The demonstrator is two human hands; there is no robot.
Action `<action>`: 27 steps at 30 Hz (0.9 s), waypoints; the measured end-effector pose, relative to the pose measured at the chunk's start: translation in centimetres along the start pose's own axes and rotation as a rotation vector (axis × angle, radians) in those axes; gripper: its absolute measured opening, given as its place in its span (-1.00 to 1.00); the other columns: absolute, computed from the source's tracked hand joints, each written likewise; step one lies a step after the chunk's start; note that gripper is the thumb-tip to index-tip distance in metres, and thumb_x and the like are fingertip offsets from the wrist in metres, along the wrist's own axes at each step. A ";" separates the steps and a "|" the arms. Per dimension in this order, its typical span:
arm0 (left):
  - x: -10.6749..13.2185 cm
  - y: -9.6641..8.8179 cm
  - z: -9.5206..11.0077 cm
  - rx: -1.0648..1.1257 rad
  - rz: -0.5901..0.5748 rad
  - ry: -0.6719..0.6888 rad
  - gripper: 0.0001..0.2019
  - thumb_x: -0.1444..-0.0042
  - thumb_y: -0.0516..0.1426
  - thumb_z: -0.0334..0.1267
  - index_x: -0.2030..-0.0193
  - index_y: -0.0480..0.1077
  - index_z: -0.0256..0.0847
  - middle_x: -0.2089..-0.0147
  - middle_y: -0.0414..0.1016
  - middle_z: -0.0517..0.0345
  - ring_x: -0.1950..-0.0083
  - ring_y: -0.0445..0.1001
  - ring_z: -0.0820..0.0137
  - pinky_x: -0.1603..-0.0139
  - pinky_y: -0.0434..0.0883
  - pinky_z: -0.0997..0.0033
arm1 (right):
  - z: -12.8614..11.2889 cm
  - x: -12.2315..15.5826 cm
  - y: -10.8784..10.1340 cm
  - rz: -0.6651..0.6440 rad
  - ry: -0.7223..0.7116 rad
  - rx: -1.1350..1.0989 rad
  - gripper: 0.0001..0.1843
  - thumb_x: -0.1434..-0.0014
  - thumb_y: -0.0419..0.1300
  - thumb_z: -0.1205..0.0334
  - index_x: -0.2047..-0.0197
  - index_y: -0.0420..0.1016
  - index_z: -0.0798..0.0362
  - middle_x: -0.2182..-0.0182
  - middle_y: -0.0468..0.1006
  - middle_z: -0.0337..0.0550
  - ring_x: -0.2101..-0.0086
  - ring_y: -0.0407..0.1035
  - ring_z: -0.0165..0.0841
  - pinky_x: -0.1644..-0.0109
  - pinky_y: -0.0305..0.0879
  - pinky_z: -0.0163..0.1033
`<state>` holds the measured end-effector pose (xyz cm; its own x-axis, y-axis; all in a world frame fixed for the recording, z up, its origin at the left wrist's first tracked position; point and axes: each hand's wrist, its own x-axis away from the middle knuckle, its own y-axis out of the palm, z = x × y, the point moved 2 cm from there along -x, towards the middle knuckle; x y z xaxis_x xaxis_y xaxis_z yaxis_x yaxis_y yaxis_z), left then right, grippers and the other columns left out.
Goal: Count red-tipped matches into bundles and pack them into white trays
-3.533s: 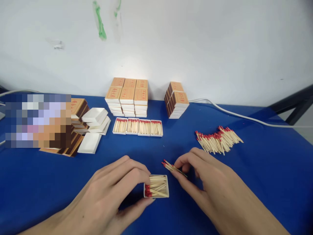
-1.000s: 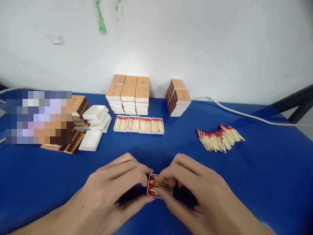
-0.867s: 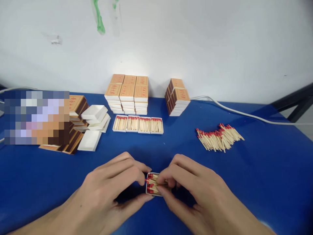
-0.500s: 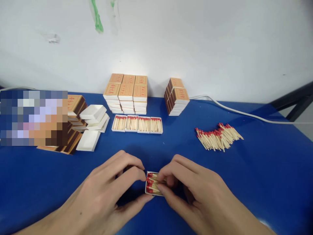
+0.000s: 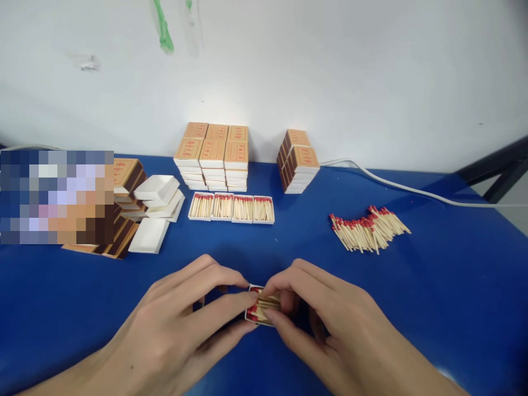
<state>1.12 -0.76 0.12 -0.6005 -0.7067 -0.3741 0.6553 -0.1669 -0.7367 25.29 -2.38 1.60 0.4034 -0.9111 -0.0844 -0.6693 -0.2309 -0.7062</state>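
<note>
Blue table [image 5: 301, 231]: a tray [image 5: 261, 322] lies between the left hand [image 5: 181, 313] gripping it and right hand [image 5: 330, 313] pinching matches [image 5: 269, 302].

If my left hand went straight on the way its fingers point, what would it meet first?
Probably the matches in the tray that your left hand holds, close by its index finger; your right hand would come next. Exact depth is hard to judge.

a blue table [image 5: 433, 264] bears stacked matchboxes [image 5: 212, 157], white trays [image 5: 148, 235], match-filled trays [image 5: 221, 219], loose matches [image 5: 367, 232].
</note>
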 end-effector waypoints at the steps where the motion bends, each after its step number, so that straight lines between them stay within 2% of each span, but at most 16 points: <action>1: 0.1 0.0 -0.1 0.007 -0.008 -0.002 -0.82 -0.68 0.24 -0.27 -0.27 0.62 0.04 -0.16 0.67 0.15 0.01 0.65 0.45 0.05 0.68 0.47 | 0.0 0.0 0.0 0.000 0.001 0.002 -0.77 -0.51 0.34 0.49 0.05 0.56 -0.09 0.22 0.62 -0.33 0.36 0.53 -0.45 0.33 0.40 -0.36; 4: 0.3 0.0 -0.1 0.004 0.010 0.013 -0.79 -0.67 0.24 -0.30 -0.28 0.63 0.03 -0.15 0.67 0.12 0.01 0.66 0.43 0.07 0.70 0.45 | 0.0 -0.1 -0.1 0.003 0.002 0.000 -0.78 -0.52 0.34 0.48 0.04 0.57 -0.09 0.21 0.63 -0.33 0.36 0.53 -0.46 0.34 0.39 -0.36; 7: 0.2 -0.1 0.0 -0.027 0.054 0.000 -0.79 -0.64 0.28 -0.32 -0.28 0.62 0.02 -0.13 0.67 0.15 0.00 0.66 0.43 -0.01 0.71 0.43 | 0.0 0.0 -0.2 0.011 0.005 0.004 -0.80 -0.54 0.33 0.45 0.05 0.57 -0.09 0.22 0.62 -0.33 0.40 0.48 -0.46 0.38 0.34 -0.35; 13: 0.6 0.1 0.1 -0.036 0.036 -0.026 -0.79 -0.68 0.21 -0.31 -0.23 0.66 0.05 -0.22 0.67 0.14 0.02 0.66 0.43 0.02 0.72 0.45 | 0.4 0.4 0.0 0.028 0.048 0.011 -0.84 -0.58 0.34 0.37 0.03 0.57 -0.13 0.26 0.60 -0.36 0.46 0.42 -0.48 0.45 0.27 -0.35; 17: 0.7 0.0 0.1 -0.059 0.039 -0.032 -0.73 -0.66 0.24 -0.31 -0.34 0.64 0.06 -0.24 0.69 0.12 -0.05 0.71 0.39 -0.13 0.76 0.37 | 0.6 0.3 0.0 0.051 0.058 0.016 -0.83 -0.57 0.35 0.38 0.03 0.57 -0.13 0.29 0.59 -0.38 0.47 0.41 -0.48 0.47 0.27 -0.36; 19: 0.3 -0.2 0.0 -0.077 -0.010 -0.008 -0.71 -0.67 0.23 -0.31 -0.39 0.61 0.05 -0.33 0.69 0.11 -0.16 0.74 0.38 -0.24 0.77 0.38 | 0.6 0.2 0.0 0.065 0.083 0.022 -0.84 -0.57 0.34 0.37 0.02 0.58 -0.14 0.33 0.57 -0.40 0.48 0.41 -0.47 0.49 0.26 -0.35; 22: -0.6 -0.4 -0.1 -0.058 -0.090 0.067 -0.70 -0.75 0.10 -0.26 -0.43 0.57 0.01 -0.39 0.72 0.14 -0.30 0.75 0.40 -0.39 0.73 0.43 | 0.7 0.2 0.1 0.064 0.101 0.024 -0.86 -0.57 0.35 0.32 -0.05 0.57 -0.15 0.37 0.54 -0.41 0.46 0.45 -0.43 0.46 0.32 -0.35; 25: -1.2 -0.6 -0.1 -0.034 -0.086 0.118 -0.71 -0.78 0.06 -0.23 -0.45 0.50 -0.03 -0.27 0.78 0.17 -0.29 0.76 0.41 -0.32 0.73 0.48 | 0.7 0.2 0.2 0.037 0.094 0.027 -0.82 -0.54 0.40 0.29 -0.11 0.56 -0.16 0.34 0.56 -0.41 0.45 0.46 -0.43 0.43 0.37 -0.36; 27: -1.2 -0.6 -0.1 -0.014 -0.093 0.083 -0.71 -0.75 0.12 -0.24 -0.48 0.47 -0.05 -0.23 0.77 0.14 -0.24 0.76 0.39 -0.26 0.74 0.47 | 0.7 0.2 0.2 0.029 0.082 0.035 -0.81 -0.53 0.41 0.30 -0.10 0.56 -0.16 0.33 0.57 -0.41 0.45 0.47 -0.43 0.42 0.38 -0.36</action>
<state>1.39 0.25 0.92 -0.6948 -0.6292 -0.3483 0.5889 -0.2196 -0.7778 25.68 -2.38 1.02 0.3308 -0.9424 -0.0488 -0.6575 -0.1931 -0.7282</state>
